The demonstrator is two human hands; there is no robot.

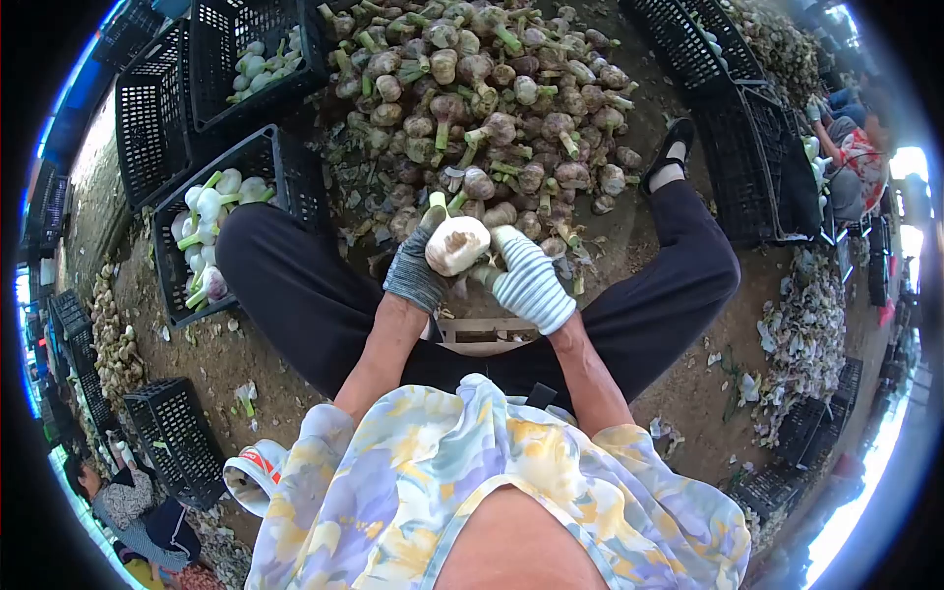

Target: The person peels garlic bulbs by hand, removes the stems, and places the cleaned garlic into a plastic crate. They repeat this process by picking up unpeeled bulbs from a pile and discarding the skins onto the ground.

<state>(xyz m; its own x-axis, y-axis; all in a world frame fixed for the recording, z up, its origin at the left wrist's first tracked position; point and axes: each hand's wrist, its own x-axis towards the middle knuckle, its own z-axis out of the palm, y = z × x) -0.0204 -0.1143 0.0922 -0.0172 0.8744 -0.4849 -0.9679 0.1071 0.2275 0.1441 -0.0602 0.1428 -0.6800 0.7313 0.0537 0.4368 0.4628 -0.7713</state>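
A large whitish garlic bulb (pixel 457 246) with a brownish patch and a short green stem is held between my two gloved hands. My left hand (pixel 418 267), in a grey knit glove, has its fingers wrapped round the bulb's left side. On the right side my right hand (pixel 531 280), in a white and green striped glove, is closed near the bulb; what its fingertips hold is partly hidden. Just beyond the hands lies a big heap of unpeeled garlic bulbs (pixel 492 128) with cut stems.
Black crates (pixel 278 172) with whitish garlic stand at the left; more crates (pixel 745 162) stand at the right. My knees flank the heap. A wooden stool edge (pixel 482 324) shows below my hands. Garlic skins (pixel 801 324) litter the right. Other people sit at far right and lower left.
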